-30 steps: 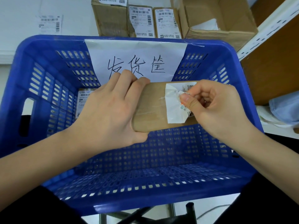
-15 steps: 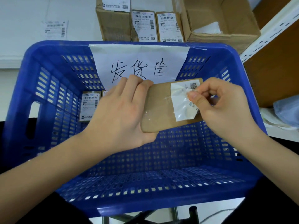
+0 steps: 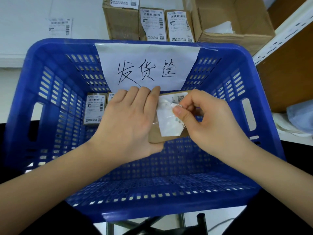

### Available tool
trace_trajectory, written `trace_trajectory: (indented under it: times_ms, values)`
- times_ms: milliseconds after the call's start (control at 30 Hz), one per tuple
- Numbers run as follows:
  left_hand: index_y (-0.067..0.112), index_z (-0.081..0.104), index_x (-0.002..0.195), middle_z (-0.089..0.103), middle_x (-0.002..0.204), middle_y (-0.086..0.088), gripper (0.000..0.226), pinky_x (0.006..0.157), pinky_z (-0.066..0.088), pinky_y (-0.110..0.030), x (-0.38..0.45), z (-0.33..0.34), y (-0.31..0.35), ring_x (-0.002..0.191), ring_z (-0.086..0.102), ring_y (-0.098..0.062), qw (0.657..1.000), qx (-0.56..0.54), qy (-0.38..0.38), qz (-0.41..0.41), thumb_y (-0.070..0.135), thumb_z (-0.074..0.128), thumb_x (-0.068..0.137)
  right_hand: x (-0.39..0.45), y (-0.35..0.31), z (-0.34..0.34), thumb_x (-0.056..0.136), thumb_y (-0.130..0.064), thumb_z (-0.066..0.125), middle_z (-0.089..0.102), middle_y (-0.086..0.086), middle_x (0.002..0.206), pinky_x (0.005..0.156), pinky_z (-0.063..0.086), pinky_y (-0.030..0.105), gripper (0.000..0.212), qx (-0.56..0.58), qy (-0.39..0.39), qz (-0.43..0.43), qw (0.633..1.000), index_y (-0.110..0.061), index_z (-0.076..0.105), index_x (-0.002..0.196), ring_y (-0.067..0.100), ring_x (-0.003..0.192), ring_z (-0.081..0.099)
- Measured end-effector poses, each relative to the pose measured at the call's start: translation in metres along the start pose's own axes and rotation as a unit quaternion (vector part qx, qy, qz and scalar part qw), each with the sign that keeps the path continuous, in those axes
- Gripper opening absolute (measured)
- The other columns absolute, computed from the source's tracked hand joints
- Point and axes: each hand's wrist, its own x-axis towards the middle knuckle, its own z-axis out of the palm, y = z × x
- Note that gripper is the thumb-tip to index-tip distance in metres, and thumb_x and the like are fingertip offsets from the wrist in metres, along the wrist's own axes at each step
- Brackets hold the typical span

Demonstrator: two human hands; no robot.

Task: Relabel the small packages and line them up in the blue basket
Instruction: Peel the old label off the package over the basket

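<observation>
A person's left hand (image 3: 128, 122) is gripping a small brown cardboard package (image 3: 156, 133) over the blue basket (image 3: 50, 102), its fingers (image 3: 144, 94) curling over the package's far edge and the thumb clamping the near edge. The right hand (image 3: 210, 122) is pinching the lifted edge of a white label (image 3: 166, 121) between thumb and forefinger; the label is lying glossy and wrinkled across the flat, matte, rectangular face of the package, a small printed code showing at its far corner. The basket is rigid plastic, its walls and floor pierced by rows of slots, with cut-out handles at both ends. A white paper sign (image 3: 147, 65) with handwritten black characters is hanging on the far wall, just beyond the fingers. Left of the left hand, two labelled boxes (image 3: 94, 107) are standing side by side against that wall inside the basket. Beyond the basket, more labelled cartons (image 3: 152, 24) are standing in a row on a white surface (image 3: 25, 22), beside an open cardboard box (image 3: 237, 36).
</observation>
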Motion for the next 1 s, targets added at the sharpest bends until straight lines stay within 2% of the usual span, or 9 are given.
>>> trace_trajectory:
  times_ms: [200,367,500,633,733,900,1000]
  values:
    - [-0.008,0.055,0.121,0.061,0.097,-0.017,0.089,0.07,0.036,-0.04,0.001,-0.005,-0.008,0.08,0.057,-0.032,1.0,-0.006,0.023,0.014,0.062,0.057,0.066,0.001,-0.002,-0.003,0.082,-0.029,0.055,0.053,-0.009,0.066,0.07,0.049,0.041,0.012,0.043,-0.012,0.005,0.999,-0.023,0.053,0.072,0.011,0.066,0.053]
    - [-0.008,0.056,0.12,0.062,0.098,-0.018,0.09,0.072,0.034,-0.039,0.003,-0.009,-0.013,0.081,0.058,-0.033,0.999,-0.004,0.033,0.022,0.056,0.068,0.059,0.003,-0.002,-0.01,0.084,-0.025,0.057,0.056,-0.002,0.068,0.062,0.046,0.019,0.015,0.082,0.001,-0.01,0.997,-0.017,0.055,0.072,0.008,0.066,0.052]
    - [-0.007,0.056,0.121,0.062,0.1,-0.018,0.089,0.072,0.034,-0.039,0.003,-0.011,-0.015,0.082,0.058,-0.033,0.999,-0.012,0.041,0.023,0.056,0.066,0.06,0.003,-0.002,-0.015,0.085,-0.017,0.058,0.054,0.0,0.063,0.062,0.042,0.012,0.012,0.108,0.0,-0.023,0.994,-0.014,0.058,0.073,0.005,0.063,0.051]
    - [-0.006,0.056,0.122,0.062,0.1,-0.017,0.089,0.071,0.034,-0.039,0.002,-0.012,-0.017,0.082,0.057,-0.032,0.999,-0.016,0.044,0.021,0.057,0.067,0.06,0.002,-0.001,-0.02,0.085,-0.017,0.058,0.055,0.007,0.066,0.059,0.04,0.011,0.014,0.127,-0.001,-0.02,0.992,-0.01,0.058,0.073,0.004,0.062,0.05]
    - [-0.005,0.056,0.122,0.062,0.101,-0.017,0.089,0.072,0.034,-0.039,0.002,-0.011,-0.017,0.083,0.057,-0.033,0.999,-0.023,0.041,0.022,0.057,0.067,0.06,0.001,0.0,-0.022,0.084,-0.016,0.058,0.053,0.01,0.064,0.057,0.041,0.011,0.013,0.137,0.003,-0.013,0.99,-0.01,0.058,0.072,0.009,0.061,0.051]
    - [-0.005,0.056,0.123,0.062,0.102,-0.016,0.09,0.073,0.034,-0.039,0.001,-0.013,-0.018,0.085,0.058,-0.033,0.998,-0.029,0.044,0.028,0.057,0.067,0.059,-0.001,0.003,-0.029,0.084,-0.016,0.058,0.059,0.007,0.066,0.059,0.041,0.009,0.012,0.156,0.004,-0.005,0.988,-0.014,0.059,0.073,0.0,0.063,0.054]
    - [-0.004,0.055,0.123,0.062,0.103,-0.015,0.09,0.075,0.035,-0.039,0.002,-0.014,-0.019,0.086,0.057,-0.033,0.998,-0.034,0.047,0.031,0.058,0.066,0.059,-0.002,0.005,-0.032,0.085,-0.016,0.058,0.061,0.004,0.07,0.06,0.043,0.012,0.01,0.176,0.003,-0.002,0.984,-0.017,0.059,0.074,0.0,0.065,0.055]
